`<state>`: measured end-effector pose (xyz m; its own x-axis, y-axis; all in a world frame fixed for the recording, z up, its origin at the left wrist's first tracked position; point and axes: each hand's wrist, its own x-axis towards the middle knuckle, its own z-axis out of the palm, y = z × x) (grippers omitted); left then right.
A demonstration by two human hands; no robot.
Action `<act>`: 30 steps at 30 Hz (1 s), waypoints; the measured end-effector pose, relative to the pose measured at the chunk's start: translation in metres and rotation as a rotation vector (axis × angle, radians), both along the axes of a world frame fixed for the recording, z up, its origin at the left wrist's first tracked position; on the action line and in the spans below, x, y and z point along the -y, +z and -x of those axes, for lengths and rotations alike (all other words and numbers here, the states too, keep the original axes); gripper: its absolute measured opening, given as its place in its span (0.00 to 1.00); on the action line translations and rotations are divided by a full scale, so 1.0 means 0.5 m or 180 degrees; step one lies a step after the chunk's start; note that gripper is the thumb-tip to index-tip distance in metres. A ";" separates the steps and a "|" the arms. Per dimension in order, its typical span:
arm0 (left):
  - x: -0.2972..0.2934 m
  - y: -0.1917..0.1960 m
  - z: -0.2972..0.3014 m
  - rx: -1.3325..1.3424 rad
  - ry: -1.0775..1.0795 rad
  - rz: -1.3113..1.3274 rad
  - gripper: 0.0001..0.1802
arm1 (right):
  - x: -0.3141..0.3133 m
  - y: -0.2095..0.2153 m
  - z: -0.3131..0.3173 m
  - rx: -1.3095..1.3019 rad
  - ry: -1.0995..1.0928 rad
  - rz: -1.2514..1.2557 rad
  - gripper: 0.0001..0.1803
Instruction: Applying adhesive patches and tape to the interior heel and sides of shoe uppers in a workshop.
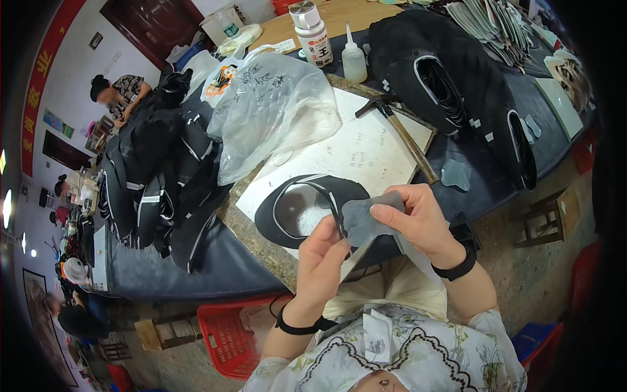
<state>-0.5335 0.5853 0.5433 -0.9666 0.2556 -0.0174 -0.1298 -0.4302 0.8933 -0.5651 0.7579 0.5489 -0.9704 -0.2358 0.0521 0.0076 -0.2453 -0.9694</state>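
My left hand (323,253) pinches the edge of a black shoe upper (271,215), a ring-shaped fabric piece with a pale trim line. Between thumb and fingers, my right hand (418,221) grips a thin grey piece of sheet material (366,219). The grey piece lies against the raised edge of the upper, close to my left fingertips. Whether it is stuck there I cannot tell. The rest of the upper rests on a white board (307,166) on the work table.
A hammer (406,144) lies on the board's right side, near a translucent grey piece (455,175). Beyond stand a squeeze bottle (354,62) and a white flask (312,39). Stacked black uppers (157,163) and a plastic bag (274,104) sit left; more black uppers (450,78) lie right.
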 end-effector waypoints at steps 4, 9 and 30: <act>-0.002 0.004 0.002 -0.0004 0.0031 -0.0052 0.23 | -0.001 -0.004 0.000 -0.0115 -0.0067 -0.0159 0.10; -0.004 0.012 0.002 0.0075 0.0080 -0.0110 0.22 | 0.000 0.002 -0.001 -0.0100 -0.0112 -0.0269 0.09; -0.021 0.007 -0.006 -0.0358 0.0763 0.0546 0.19 | -0.001 0.020 -0.009 -0.0119 0.0117 -0.0275 0.08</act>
<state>-0.5306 0.5956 0.5466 -0.9973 0.0227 0.0698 0.0607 -0.2784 0.9586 -0.5609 0.7586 0.5588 -0.9588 -0.2765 0.0660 -0.0214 -0.1612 -0.9867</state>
